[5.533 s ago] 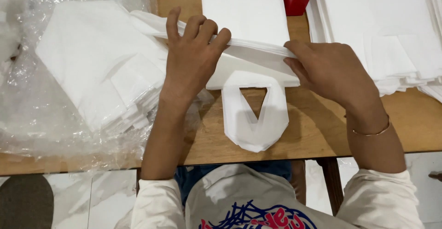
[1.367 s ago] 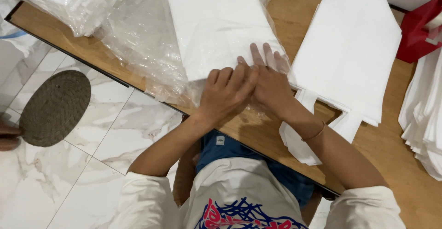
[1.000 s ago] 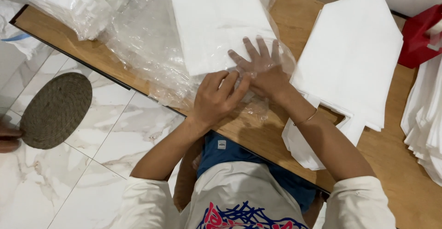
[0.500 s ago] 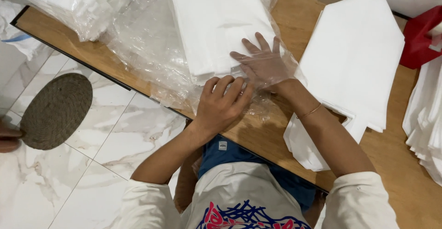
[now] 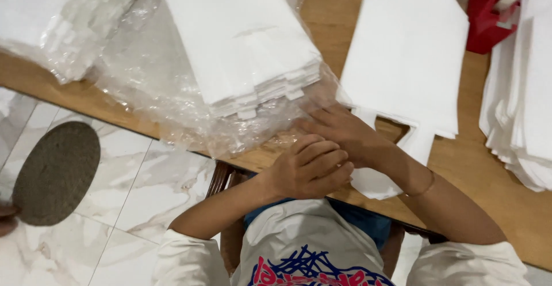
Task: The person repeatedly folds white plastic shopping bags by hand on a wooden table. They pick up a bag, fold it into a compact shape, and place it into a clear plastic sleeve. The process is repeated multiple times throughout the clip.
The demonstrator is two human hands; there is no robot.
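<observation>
Table [image 5: 345, 16]: a wooden top is seen from above; every place below is given relative to it.
Left hand [image 5: 307, 168]: held at the table's near edge with the fingers curled loosely inward; whether anything is pinched inside cannot be told.
Right hand [image 5: 339, 131]: laid just beyond the left hand, fingers spread nearly flat against the clear wrap [image 5: 149, 90]; nothing is seen to be gripped.
Stack [image 5: 241, 39]: a pile of flat white bags is kept inside the wrap on the table's left half, its near end just beside the right hand's fingertips.
Wrap: crumpled clear plastic is spread around the stack and hangs over the near edge.
Folded bag [image 5: 405, 62]: a single white bag with handles lies flat at the table's middle, its handles reaching the near edge beside the right wrist.
Red object [image 5: 486, 21]: set at the far right of the table.
Right pile [image 5: 526, 85]: more white bags are stacked at the table's right edge.
</observation>
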